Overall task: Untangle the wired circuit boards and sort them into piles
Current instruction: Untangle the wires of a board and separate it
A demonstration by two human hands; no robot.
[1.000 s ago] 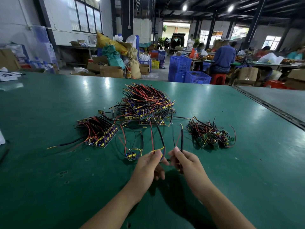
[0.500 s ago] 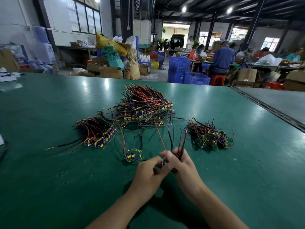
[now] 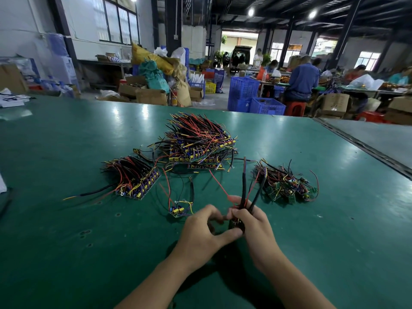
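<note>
Near six o'clock on the green table point(image 3: 66, 241), the left hand point(image 3: 205, 228) and right hand point(image 3: 254, 221) both pinch one light wired circuit board point(image 3: 244, 190), probably at its rigid base; floppy wires rise toward twelve.

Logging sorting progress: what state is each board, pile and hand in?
Dark wired circuit board with black sleeved leads: held aloft, leads pointing up.
Left hand: pinches that board.
Right hand: grips its leads.
Lone small board with yellow parts: lying flat, untouched.
Left purple-board pile: neatly stacked.
Big centre pile: heaped, wires tangled.
Right green-board pile: loose jumble.
</note>
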